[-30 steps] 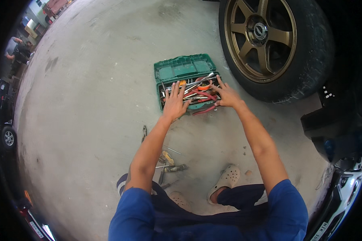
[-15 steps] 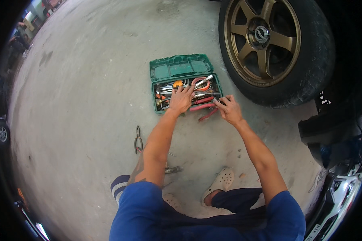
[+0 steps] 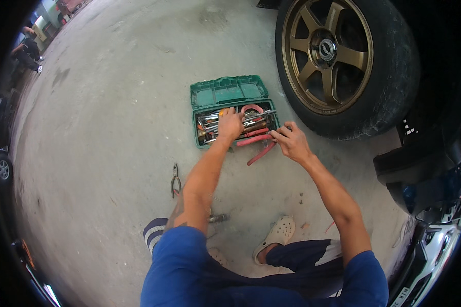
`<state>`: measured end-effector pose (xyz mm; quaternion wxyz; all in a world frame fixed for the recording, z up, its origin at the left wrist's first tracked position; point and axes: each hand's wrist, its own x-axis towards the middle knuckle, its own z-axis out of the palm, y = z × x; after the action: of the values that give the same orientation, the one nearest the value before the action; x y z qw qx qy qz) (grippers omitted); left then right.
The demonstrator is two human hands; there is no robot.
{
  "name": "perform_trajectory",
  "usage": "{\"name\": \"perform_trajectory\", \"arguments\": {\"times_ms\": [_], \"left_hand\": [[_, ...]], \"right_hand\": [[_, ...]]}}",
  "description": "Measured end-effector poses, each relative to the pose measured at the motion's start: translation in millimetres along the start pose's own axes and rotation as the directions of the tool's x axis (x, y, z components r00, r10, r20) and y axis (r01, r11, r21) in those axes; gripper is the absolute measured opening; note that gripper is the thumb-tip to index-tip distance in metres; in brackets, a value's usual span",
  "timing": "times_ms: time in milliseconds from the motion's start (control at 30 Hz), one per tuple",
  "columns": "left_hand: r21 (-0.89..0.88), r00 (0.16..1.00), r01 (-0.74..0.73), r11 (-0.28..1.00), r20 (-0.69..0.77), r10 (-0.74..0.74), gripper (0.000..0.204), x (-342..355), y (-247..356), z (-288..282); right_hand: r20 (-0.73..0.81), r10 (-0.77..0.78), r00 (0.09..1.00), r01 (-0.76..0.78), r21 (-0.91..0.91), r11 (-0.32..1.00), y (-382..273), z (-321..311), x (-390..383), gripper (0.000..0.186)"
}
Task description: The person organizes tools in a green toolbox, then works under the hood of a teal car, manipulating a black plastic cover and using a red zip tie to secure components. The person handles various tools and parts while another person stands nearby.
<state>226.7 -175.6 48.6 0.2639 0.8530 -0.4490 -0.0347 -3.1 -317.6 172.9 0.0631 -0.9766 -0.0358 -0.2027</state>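
An open green toolbox (image 3: 228, 89) sits on the concrete floor, packed with wrenches, shanks and other tools. My left hand (image 3: 229, 125) reaches into it, fingers curled down among the tools; what it grips, if anything, is hidden. My right hand (image 3: 291, 142), at the box's front right corner, pinches the head end of red-handled pliers (image 3: 262, 154), whose handles angle leftward outside the box. A dark-handled pair of pliers (image 3: 174, 181) lies on the floor left of my left forearm, with more tools partly hidden under that arm.
A large tyre with a bronze wheel (image 3: 328, 56) stands at upper right. Dark bumper parts (image 3: 415, 174) fill the right edge. Another person (image 3: 29, 51) is at the upper left, near a dark vehicle wheel (image 3: 4, 168). My clog (image 3: 276, 230) shows below.
Both hands were spread over the toolbox; my left now dips among the tools, while my right has moved down, drawing the red-handled pliers partly out past the front rim.
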Motion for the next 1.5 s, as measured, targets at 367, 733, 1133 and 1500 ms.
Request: {"name": "perform_trajectory", "arguments": {"times_ms": [367, 733, 1133, 1500], "left_hand": [[-0.302, 0.929, 0.121, 0.946, 0.369, -0.001, 0.049, 29, -15, -5], [-0.058, 0.957, 0.086, 0.995, 0.284, -0.066, 0.036, 47, 14, -24], [-0.016, 0.99, 0.116, 0.993, 0.084, -0.115, 0.032, -8, -4, -118], [-0.047, 0.989, -0.044, 0.998, -0.144, 0.037, 0.021, -105, -67, -53]], "right_hand": [[-0.08, 0.078, 0.994, -0.074, 0.043, 0.996, -10, -26, 7, 0.042], [0.008, 0.102, 0.995, -0.102, 0.09, 0.991, -28, -24, -32, 0.042], [-0.12, 0.4, 0.908, -0.398, 0.044, 0.916, -8, -11, -4, 0.029], [-0.058, 0.443, 0.895, -0.445, -0.024, 0.895, 20, 52, 113, 0.026]]}}
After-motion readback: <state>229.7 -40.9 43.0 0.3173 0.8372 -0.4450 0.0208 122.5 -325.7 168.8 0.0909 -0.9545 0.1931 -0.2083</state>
